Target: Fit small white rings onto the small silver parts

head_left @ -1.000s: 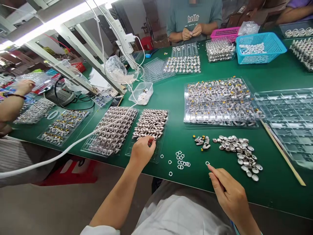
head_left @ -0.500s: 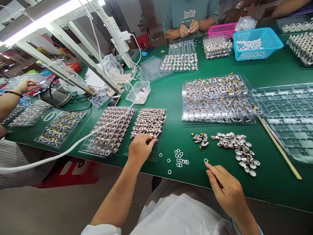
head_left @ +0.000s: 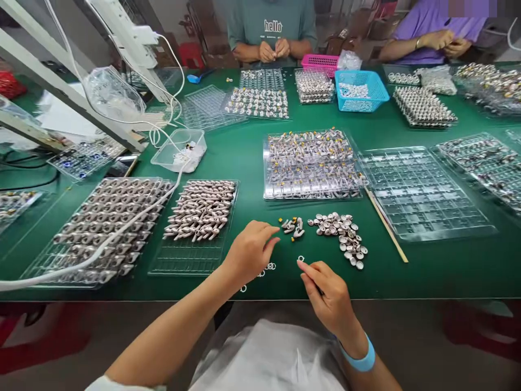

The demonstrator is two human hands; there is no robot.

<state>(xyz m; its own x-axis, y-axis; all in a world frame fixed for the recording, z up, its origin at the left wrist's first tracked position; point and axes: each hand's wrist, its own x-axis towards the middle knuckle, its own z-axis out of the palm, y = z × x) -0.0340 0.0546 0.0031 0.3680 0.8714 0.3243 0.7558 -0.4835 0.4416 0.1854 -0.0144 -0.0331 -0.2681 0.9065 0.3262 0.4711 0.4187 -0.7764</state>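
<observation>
Though the big green worktop (head_left: 252, 163) looks much the same, the left hand (head_left: 252, 247) has just come away from the clear tray (head_left: 183, 263), where it was at the front of the pink-brown pieces (head_left: 201, 209). I think this means it is between one piece and the next. The pieces lie in tight rows at the far part of the tray. The left finger and thumb are a bit apart, with nothing seen between them, close to some grey bits (head_left: 299, 231) with yellow ends. The right hand (head_left: 331, 296) is curled, near the pile of round cups (head_left: 347, 239). At the tip of its pointing finger is a white ring (head_left: 300, 256). I cannot tell if the hand pinches it or only touches it. The ring is thin and round, with a hole in it, like the loose rings (head_left: 271, 266) partly hidden by the left hand.
</observation>
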